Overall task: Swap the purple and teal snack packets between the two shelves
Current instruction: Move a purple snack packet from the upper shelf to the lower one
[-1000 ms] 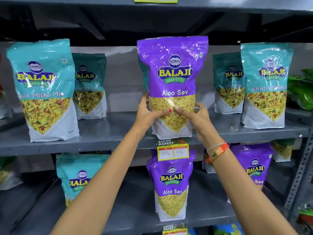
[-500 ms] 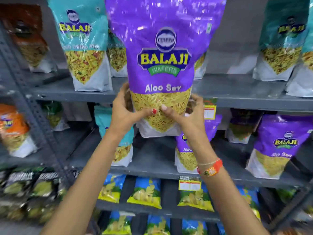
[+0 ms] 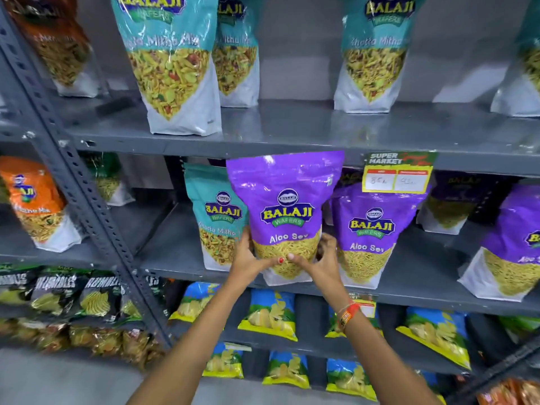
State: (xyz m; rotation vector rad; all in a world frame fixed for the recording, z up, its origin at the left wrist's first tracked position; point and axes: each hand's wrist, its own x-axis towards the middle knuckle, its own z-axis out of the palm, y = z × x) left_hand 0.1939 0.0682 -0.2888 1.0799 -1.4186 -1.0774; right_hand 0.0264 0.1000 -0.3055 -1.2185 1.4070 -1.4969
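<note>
Left hand (image 3: 245,260) and right hand (image 3: 323,263) both grip purple packet (image 3: 285,211) upright at lower shelf (image 3: 409,290) front edge, apparently touching it, between teal packet (image 3: 214,217) and second purple packet (image 3: 371,229).

Both hands, left (image 3: 247,260) and right (image 3: 320,263), grip with curled fingers

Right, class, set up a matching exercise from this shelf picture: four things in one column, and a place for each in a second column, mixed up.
Things:
1. held purple packet
2. price tag
3. orange packet
4. blue chip bags

Places:
A. in the next bay, far left
B. between both hands, at the middle shelf
C. on the shelves below the hands
D. hanging from the upper shelf's front edge

Pairs: 1-B, 2-D, 3-A, 4-C
</note>
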